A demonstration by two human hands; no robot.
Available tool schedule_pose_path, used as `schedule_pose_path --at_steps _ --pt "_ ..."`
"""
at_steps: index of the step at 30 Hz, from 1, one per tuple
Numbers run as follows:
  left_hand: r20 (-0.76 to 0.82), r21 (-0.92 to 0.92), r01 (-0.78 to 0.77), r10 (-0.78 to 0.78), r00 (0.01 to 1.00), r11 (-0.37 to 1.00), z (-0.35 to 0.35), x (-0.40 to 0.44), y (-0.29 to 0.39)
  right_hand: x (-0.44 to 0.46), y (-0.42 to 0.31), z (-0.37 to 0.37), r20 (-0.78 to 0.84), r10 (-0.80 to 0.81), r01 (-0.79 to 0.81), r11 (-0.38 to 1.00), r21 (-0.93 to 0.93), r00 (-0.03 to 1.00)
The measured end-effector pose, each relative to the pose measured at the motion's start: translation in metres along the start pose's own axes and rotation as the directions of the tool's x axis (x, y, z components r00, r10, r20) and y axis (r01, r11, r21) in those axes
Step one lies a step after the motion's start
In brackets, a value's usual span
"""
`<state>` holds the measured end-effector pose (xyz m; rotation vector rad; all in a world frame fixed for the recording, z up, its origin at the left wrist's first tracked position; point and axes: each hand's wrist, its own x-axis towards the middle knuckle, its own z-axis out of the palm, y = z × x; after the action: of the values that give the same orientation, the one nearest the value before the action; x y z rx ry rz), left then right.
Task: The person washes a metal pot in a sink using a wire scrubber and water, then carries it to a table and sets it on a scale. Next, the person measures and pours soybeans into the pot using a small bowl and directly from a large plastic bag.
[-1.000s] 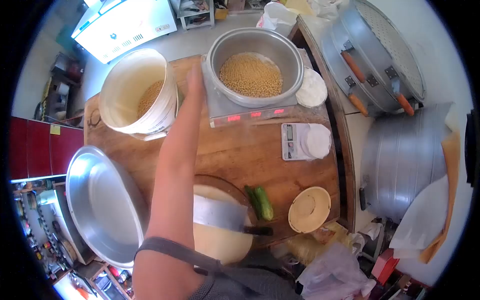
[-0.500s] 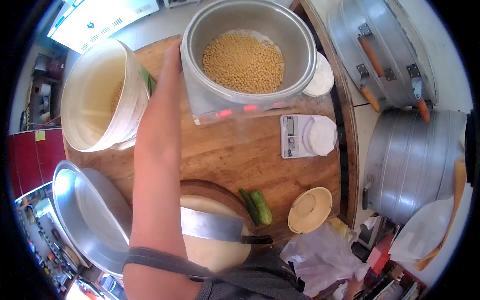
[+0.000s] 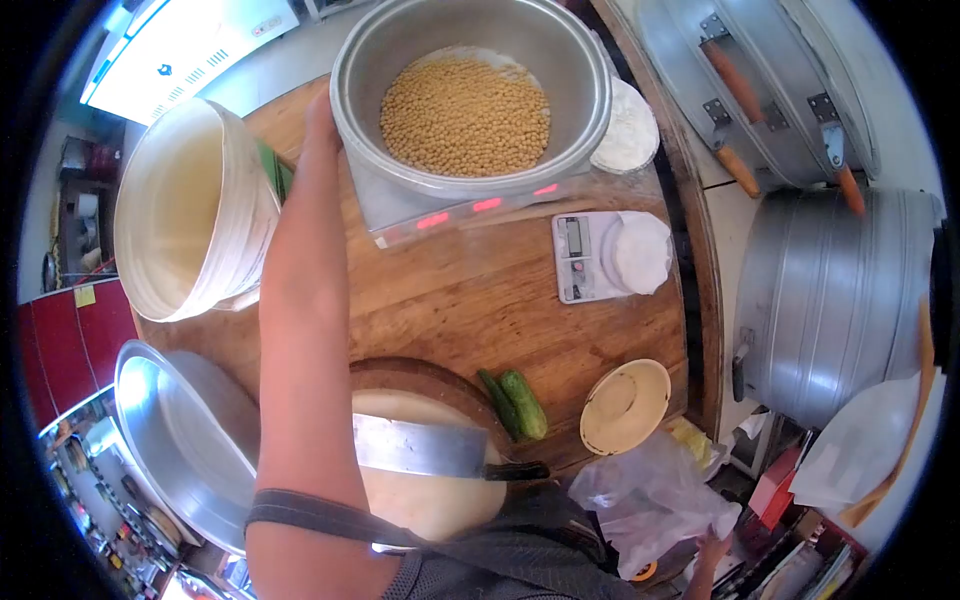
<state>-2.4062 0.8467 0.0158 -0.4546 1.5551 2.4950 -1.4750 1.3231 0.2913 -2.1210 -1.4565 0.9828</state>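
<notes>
My left hand [image 3: 321,122] grips the left side of a large metal pot [image 3: 352,135]; its fingertips are partly hidden. Yellow soybeans [image 3: 465,115] lie in the pot. Under it sits a flat metal scale [image 3: 405,222] with red lit digits. At the lower right, my right hand [image 3: 712,552] is closed on the end of a clear plastic bag [image 3: 640,500]. My left arm passes over a round chopping board [image 3: 440,510] and hides the tip of a cleaver [image 3: 425,447] lying on it. Two green cucumbers [image 3: 520,404] lie beside the board.
A tilted white bucket [image 3: 240,230] and a metal basin [image 3: 190,440] stand at the left. A small white scale [image 3: 575,265], a cream bowl [image 3: 625,408] and a dish of white powder [image 3: 627,128] are on the right. Large metal steamers [image 3: 830,300] stand beyond the table edge.
The view has shifted slightly, so the pot sits a little further left. My right hand has come further into view at the bag. The beans inside the bucket no longer show.
</notes>
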Motion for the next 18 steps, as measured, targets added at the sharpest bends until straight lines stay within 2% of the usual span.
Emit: schedule_pose_path --at_steps 1,3,7,9,10,12,14,16,18 --pt "0.014 0.026 0.011 -0.011 1.0 1.0 0.003 -0.001 0.001 -0.002 0.0 0.002 -0.016 0.041 -0.039 0.996 0.076 0.999" --pt "0.067 0.013 0.017 -0.018 0.998 1.0 0.005 -0.004 0.0 0.011 0.01 -0.005 0.07 -0.091 0.1 0.984 -0.145 0.993" --pt "0.073 0.028 0.02 -0.022 0.997 0.999 -0.001 -0.011 -0.004 0.007 0.014 0.003 0.034 -0.111 0.113 0.992 -0.057 0.993" --pt "0.074 0.022 0.018 -0.02 0.997 1.0 -0.001 -0.016 -0.006 0.052 0.047 -0.027 0.081 -0.24 0.253 0.909 -0.33 0.967" --pt "0.072 0.021 0.016 -0.018 0.997 1.0 -0.003 -0.018 -0.007 0.045 0.045 -0.027 0.075 -0.236 0.247 0.911 -0.33 0.969" --pt "0.063 0.022 0.015 -0.017 0.998 1.0 -0.007 -0.025 -0.01 0.035 0.037 -0.023 0.091 -0.16 0.176 0.961 -0.215 0.983" --pt "0.05 0.03 0.012 -0.013 0.999 0.999 -0.014 -0.035 -0.013 0.029 0.031 -0.021 -0.037 -0.106 0.096 0.974 -0.204 0.994" --pt "0.062 0.036 0.015 -0.017 0.998 0.999 -0.018 -0.05 -0.015 0.045 0.035 -0.031 0.022 -0.159 0.16 0.964 -0.211 0.987" --pt "0.087 0.051 0.02 -0.024 0.996 0.998 -0.021 -0.064 -0.014 0.07 0.057 -0.066 0.043 -0.065 0.065 0.998 0.009 0.997"
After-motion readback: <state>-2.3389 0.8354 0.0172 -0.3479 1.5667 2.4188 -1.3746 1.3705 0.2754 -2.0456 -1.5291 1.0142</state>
